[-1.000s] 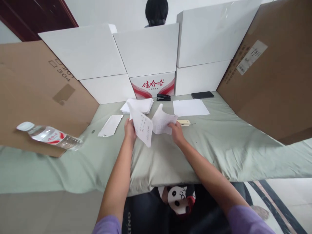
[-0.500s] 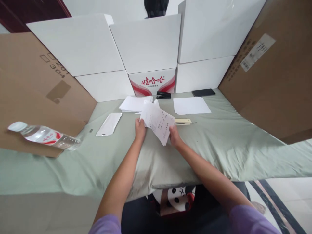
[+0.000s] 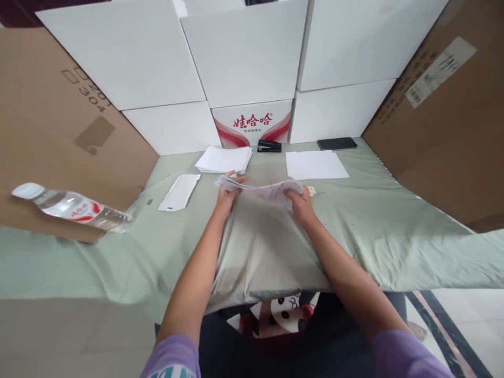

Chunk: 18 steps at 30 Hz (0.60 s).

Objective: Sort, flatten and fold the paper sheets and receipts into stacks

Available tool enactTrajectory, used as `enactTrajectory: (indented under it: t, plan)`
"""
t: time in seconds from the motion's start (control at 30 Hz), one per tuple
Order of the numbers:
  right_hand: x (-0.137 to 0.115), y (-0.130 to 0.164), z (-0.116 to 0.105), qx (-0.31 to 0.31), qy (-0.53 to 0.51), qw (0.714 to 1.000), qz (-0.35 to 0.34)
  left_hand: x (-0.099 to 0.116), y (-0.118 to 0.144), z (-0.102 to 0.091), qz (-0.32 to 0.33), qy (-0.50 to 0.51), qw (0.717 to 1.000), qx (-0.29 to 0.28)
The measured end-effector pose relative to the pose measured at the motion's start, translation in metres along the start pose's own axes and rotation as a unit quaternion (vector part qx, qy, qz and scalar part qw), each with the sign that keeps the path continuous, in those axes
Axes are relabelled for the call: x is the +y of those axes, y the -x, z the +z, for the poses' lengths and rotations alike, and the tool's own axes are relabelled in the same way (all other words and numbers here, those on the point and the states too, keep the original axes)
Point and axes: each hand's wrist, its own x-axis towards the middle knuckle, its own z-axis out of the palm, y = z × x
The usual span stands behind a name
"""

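Both my hands gripping printed sheets [image 3: 262, 188] flat: left hand [image 3: 226, 195], right hand [image 3: 301, 202] pinching opposite ends, keeping sheets level over worktop [image 3: 354, 226] middle.

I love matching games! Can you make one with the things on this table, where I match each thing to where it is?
Things:
1. water bottle
2. black stapler
3. dark phone
4. written sheets

Places:
A. held flat between the left hand and the right hand
B. lying on its side at the far left, against the brown cardboard
C. in front of the box with red writing
D. at the back right, beside the single white sheet

Pairs: 1-B, 2-C, 3-D, 4-A
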Motion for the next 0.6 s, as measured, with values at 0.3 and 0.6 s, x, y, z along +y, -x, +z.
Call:
enactTrajectory:
  t: [0.3,0.6]
  plan:
    - [-0.011,-0.004,-0.001,-0.012,0.071,0.997,-0.015,0.021,0.005,-0.014,0.022,-0.037,0.999,0.012]
    - [-0.011,0.000,0.004,-0.044,0.124,0.991,-0.007,0.022,0.015,0.002,0.037,0.003,0.998,0.048]
